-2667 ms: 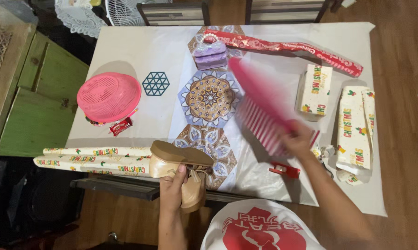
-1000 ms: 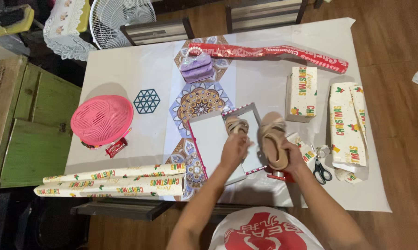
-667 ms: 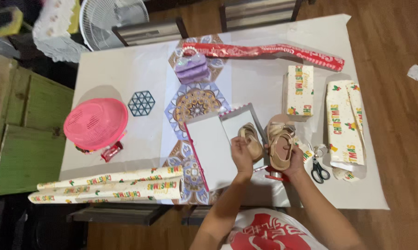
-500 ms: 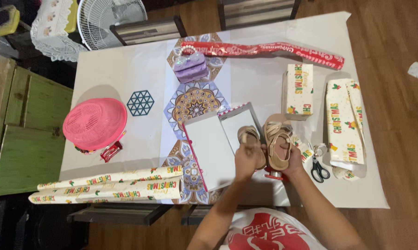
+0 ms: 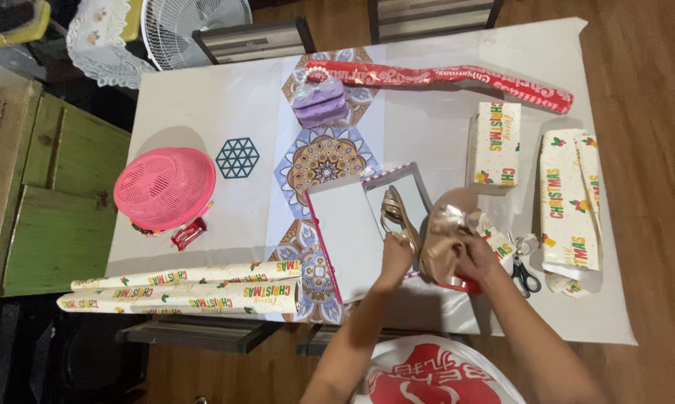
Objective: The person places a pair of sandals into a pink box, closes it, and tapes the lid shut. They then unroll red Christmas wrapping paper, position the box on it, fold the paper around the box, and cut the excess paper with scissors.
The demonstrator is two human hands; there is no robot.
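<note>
A tabletop (image 5: pixel 203 112) covered in plain pale paper is seen from above over a wooden floor, with a fan (image 5: pixel 195 22) and two chair backs at its far edge. Near the front edge an open box (image 5: pixel 401 196) is set beside its lid (image 5: pixel 345 236), the lid lying white side up and touching the box on its left. One tan sandal (image 5: pixel 399 218) is held in the box by the left hand (image 5: pixel 396 258), whose fingers are closed on its heel end. A second sandal (image 5: pixel 446 236) is gripped by the right hand (image 5: pixel 478 258) just right of the box, tilted over the box's right edge; the two sandals are close together, and whether they touch cannot be told. Under the right hand a small red object (image 5: pixel 465 284) is partly hidden. Scissors (image 5: pixel 524 275) are seen just right of that hand, with a wrapped box (image 5: pixel 496 144) beyond them and folded printed paper (image 5: pixel 571 202) further right. A red roll (image 5: pixel 442 76) lies across the far side, beside a small purple case (image 5: pixel 319 103). Two printed rolls (image 5: pixel 180 286) are laid along the front left edge, and a pink basket (image 5: pixel 165 187) is seen upturned further left, near a blue trivet (image 5: pixel 237 157).
</note>
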